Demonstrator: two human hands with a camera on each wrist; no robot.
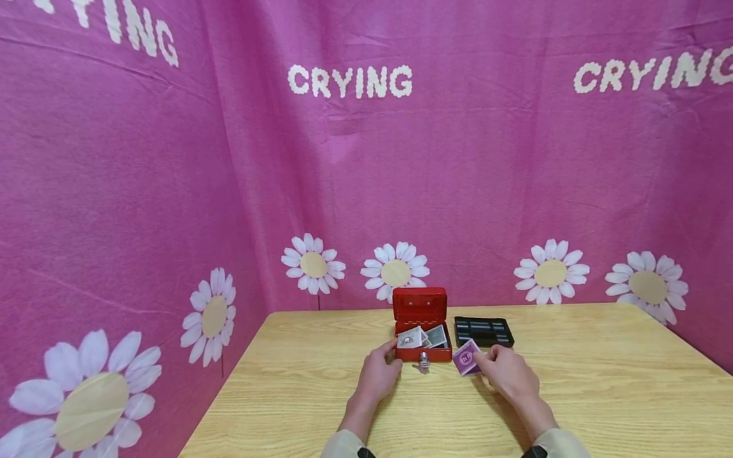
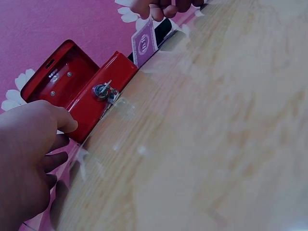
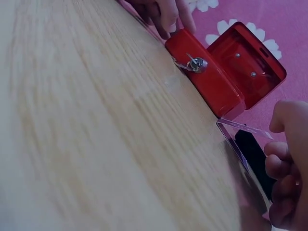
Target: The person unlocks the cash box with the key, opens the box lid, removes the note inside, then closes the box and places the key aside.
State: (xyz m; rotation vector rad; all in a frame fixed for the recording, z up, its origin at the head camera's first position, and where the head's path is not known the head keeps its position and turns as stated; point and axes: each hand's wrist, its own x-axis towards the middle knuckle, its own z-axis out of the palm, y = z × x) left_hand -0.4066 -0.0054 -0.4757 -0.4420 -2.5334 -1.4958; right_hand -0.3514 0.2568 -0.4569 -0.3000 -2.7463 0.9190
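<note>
Nearest, two beige sleeves reach in over the pale wood-grain table. The person's right hand is closed at the fingertips, pinching a flat purple printed card with a white emblem between thumb and fingers; the card is tilted, just beside the box's right end. The left hand lies partly open with relaxed fingers, its thumb touching the front of a red rectangular metal cash box at the left end. Small silver keys hang from the lock on that front. Grey-white printed paper slips lie inside the box, whose lid stands raised toward the table's far edge. Right of it, near that edge, sits a black plastic compartment tray. Beyond the far edge hangs magenta cloth with white daisies and "CRYING" lettering.
</note>
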